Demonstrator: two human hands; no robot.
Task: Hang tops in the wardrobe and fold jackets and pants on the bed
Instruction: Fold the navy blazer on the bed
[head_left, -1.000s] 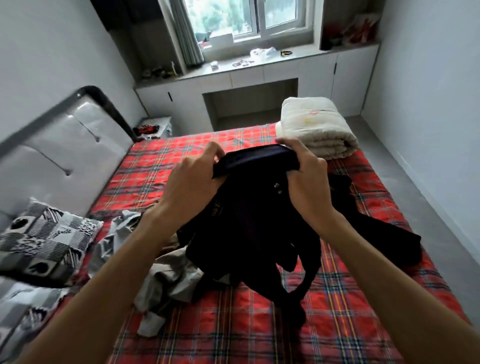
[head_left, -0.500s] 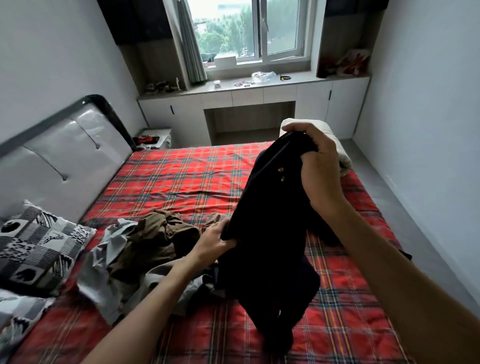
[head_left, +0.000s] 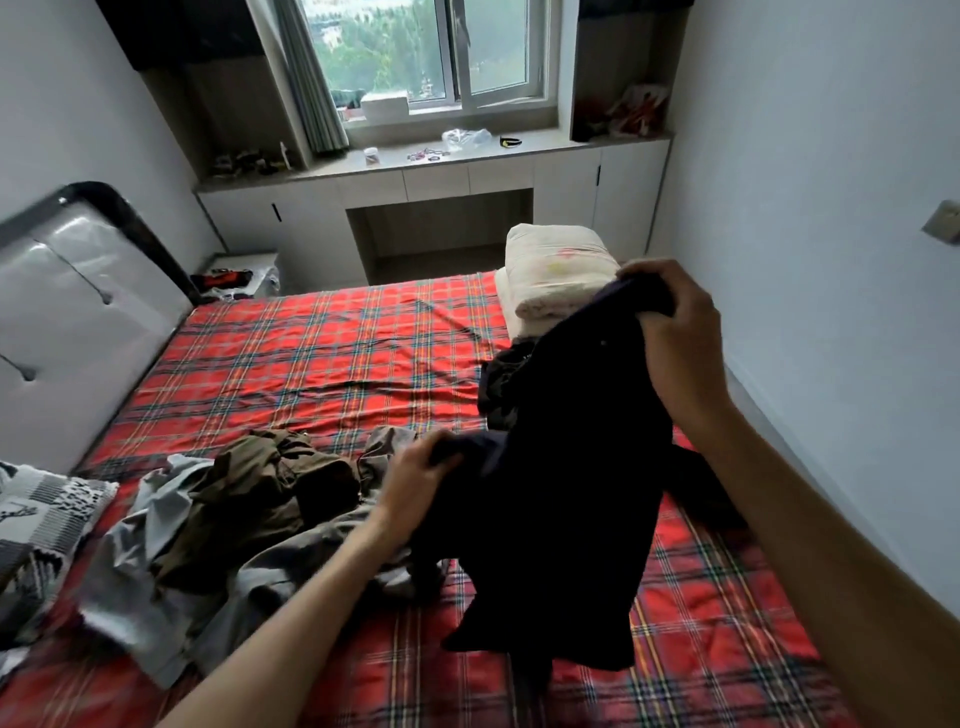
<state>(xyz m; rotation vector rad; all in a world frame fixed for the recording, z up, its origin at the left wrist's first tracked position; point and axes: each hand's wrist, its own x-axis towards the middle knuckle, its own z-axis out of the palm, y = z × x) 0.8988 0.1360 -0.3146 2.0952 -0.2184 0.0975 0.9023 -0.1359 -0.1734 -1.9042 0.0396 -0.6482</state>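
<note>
A dark navy garment (head_left: 566, 467) hangs above the bed (head_left: 332, 358), which has a red plaid sheet. My right hand (head_left: 675, 343) grips its top edge, raised at the right. Lower down, my left hand (head_left: 415, 478) grips a fold of the same garment at its left side. The garment's lower end touches the sheet. A heap of clothes lies at my left: an olive-brown piece (head_left: 260, 488) on top of grey ones (head_left: 156, 551).
A folded cream quilt (head_left: 556, 275) sits at the bed's far right corner. A patterned black-and-white pillow (head_left: 41, 525) lies at the left by the padded headboard (head_left: 78, 312). A white desk unit (head_left: 441, 192) stands under the window. The wall runs close along the right.
My left hand let go of the garment's top edge and dropped to grip it lower down. My right hand carried the top edge up and to the right.
</note>
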